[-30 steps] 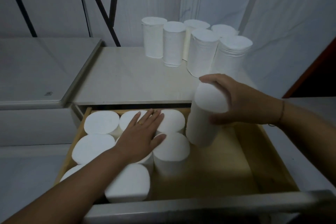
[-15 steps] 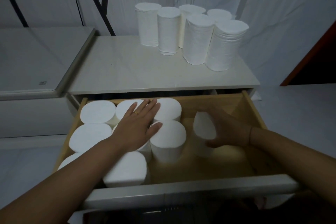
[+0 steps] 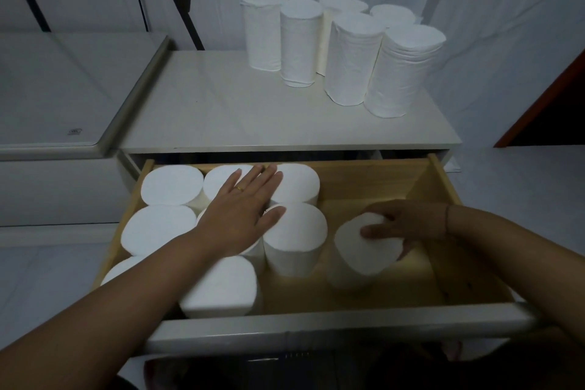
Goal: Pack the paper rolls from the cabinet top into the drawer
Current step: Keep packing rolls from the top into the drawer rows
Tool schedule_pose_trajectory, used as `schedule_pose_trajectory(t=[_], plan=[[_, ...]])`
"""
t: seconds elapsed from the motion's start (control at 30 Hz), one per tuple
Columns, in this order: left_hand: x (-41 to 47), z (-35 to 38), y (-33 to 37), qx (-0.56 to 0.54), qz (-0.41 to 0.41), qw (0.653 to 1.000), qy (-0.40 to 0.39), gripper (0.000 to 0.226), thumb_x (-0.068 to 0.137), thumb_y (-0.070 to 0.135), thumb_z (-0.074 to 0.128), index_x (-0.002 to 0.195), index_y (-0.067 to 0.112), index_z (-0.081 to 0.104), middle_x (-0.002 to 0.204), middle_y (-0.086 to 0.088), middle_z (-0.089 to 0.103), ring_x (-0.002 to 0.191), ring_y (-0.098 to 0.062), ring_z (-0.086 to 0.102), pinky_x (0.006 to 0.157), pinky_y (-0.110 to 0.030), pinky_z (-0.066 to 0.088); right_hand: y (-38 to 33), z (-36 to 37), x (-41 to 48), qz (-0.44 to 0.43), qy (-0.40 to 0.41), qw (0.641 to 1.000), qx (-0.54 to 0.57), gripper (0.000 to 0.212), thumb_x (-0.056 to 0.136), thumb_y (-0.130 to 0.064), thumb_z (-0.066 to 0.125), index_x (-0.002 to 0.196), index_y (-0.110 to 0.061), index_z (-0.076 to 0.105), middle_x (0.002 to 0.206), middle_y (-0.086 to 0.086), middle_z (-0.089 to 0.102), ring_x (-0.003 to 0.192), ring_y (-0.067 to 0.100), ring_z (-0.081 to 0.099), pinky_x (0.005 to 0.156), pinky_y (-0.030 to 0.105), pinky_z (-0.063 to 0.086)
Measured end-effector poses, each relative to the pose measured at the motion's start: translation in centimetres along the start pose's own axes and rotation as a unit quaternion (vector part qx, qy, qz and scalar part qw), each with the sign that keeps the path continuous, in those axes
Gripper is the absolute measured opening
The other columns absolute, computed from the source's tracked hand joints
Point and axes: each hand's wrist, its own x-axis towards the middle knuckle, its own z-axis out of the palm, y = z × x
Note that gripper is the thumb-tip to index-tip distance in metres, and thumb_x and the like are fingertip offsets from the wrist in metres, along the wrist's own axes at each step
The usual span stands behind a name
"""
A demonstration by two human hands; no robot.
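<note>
My right hand wrapped around paper roll, fingers clamped on its top and side; roll upright on drawer floor at 4 o'clock, just beside packed rolls. My left hand flat on packed rolls at 9 o'clock, fingers spread, holding nothing. Six loose rolls upright on cabinet top at 1 o'clock.

White paper rolls upright on cabinet top; others fill drawer
</note>
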Motion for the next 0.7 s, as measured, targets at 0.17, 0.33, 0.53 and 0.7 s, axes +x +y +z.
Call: schedule_pose_trajectory(t=[0.17, 0.33, 0.53, 0.7], plan=[[0.1, 0.1, 0.0, -0.001, 0.003, 1.0, 0.003, 0.072, 0.088, 0.064, 0.003, 0.15, 0.027, 0.007, 0.152, 0.016, -0.007, 0.142, -0.001, -0.012, 0.111, -0.022, -0.017, 0.9, 1.9, -0.5, 0.014, -0.053, 0.996, 0.076, 0.033, 0.081, -0.036, 0.068, 0.112, -0.029, 0.059, 0.11, 0.002, 0.064, 0.089, 0.015, 0.07, 0.068, 0.026, 0.057], [0.1, 0.0, -0.1, 0.001, 0.003, 1.0, 0.008, 0.071, 0.089, 0.063, 0.005, 0.15, 0.027, 0.007, 0.151, 0.016, -0.008, 0.141, -0.001, -0.012, 0.108, -0.019, -0.021, 0.1, 3.7, -1.0, 0.025, -0.069, 0.993, 0.098, 0.034, 0.082, -0.033, 0.067, 0.114, -0.025, 0.056, 0.114, 0.004, 0.062, 0.091, 0.017, 0.069, 0.068, 0.022, 0.055], [-0.1, -0.2, 0.1, -0.003, 0.0, 1.0, 0.005, 0.069, 0.091, 0.061, 0.007, 0.15, 0.026, 0.008, 0.151, 0.015, -0.008, 0.144, -0.005, -0.008, 0.112, -0.025, -0.015, -0.8, 5.8, -1.0, 0.037, -0.067, 0.987, 0.144, 0.036, 0.081, -0.033, 0.067, 0.112, -0.02, 0.054, 0.116, 0.007, 0.061, 0.097, 0.023, 0.067, 0.078, 0.03, 0.058], [0.0, -0.2, 0.1, 0.009, -0.004, 1.0, -0.004, 0.069, 0.09, 0.059, 0.007, 0.15, 0.026, 0.005, 0.151, 0.015, -0.011, 0.145, -0.007, -0.008, 0.116, -0.03, -0.01, -1.4, 6.9, -0.7, 0.043, -0.066, 0.983, 0.166, 0.031, 0.082, -0.032, 0.066, 0.107, -0.019, 0.054, 0.113, 0.007, 0.061, 0.102, 0.025, 0.065, 0.086, 0.033, 0.056]])
